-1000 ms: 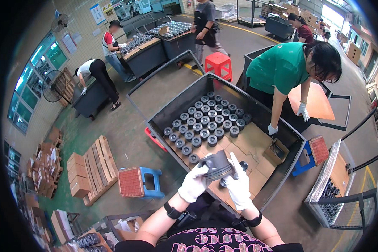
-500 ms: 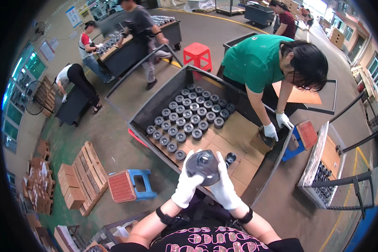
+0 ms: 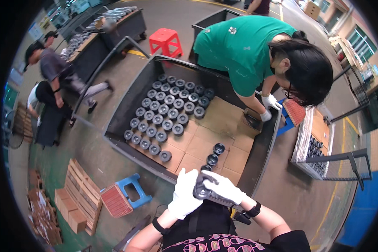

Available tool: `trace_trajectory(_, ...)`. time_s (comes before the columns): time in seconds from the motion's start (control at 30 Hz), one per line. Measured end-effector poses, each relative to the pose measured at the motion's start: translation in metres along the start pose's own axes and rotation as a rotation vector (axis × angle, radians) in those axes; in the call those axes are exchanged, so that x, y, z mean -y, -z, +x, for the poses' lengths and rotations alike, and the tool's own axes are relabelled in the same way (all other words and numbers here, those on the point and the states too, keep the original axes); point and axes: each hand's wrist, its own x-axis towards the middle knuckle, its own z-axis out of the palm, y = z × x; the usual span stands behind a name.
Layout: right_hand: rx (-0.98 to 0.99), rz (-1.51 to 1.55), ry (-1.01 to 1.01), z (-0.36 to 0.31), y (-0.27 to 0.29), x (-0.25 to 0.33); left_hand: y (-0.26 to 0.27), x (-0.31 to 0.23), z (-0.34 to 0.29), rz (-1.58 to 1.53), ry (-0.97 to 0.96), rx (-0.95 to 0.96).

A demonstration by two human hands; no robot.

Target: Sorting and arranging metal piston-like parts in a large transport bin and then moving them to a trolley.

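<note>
Both my hands wear white gloves and hold one dark, round part (image 3: 201, 190) over the near edge of the cart. My left hand (image 3: 184, 196) grips it from the left, and my right hand (image 3: 227, 190) has its fingers across its top and right side. The part is tilted, with a round face showing. Just beyond my hands, several similar dark cylindrical parts (image 3: 212, 159) stand in a short line on cardboard. Further left in the cart, many more stand in rows (image 3: 164, 111).
The grey metal cart (image 3: 128, 156) has raised walls and a cardboard lining (image 3: 182, 147). A co-worker in green (image 3: 243, 50) leans over its right side, a gloved hand at a small box (image 3: 250, 122). Stools, blue (image 3: 134, 191) and red (image 3: 166, 42), and a wooden pallet (image 3: 82, 185) stand around.
The held part has been turned and tilted, and my right hand has shifted over its top. More standing parts show beyond my hands. A walking person has moved left; the view has shifted.
</note>
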Motion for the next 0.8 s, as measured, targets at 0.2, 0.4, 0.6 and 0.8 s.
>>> trace_trajectory(0.2,0.161,-0.259,-0.176,0.003,0.047,-0.113,-0.005,0.045,-0.027,-0.096,0.233,0.546)
trace_trajectory(0.4,-0.044,-0.258,-0.749,0.075,0.161,-0.159,0.098,0.110,-0.149,0.336,1.023,0.267)
trace_trajectory(0.6,-0.734,0.139,-0.408,0.170,0.244,-0.379,0.104,0.135,-0.133,0.232,1.262,0.385)
trace_trajectory(0.8,-0.854,0.383,-0.615,0.265,0.221,-0.410,0.114,0.154,-0.158,0.287,1.273,0.466)
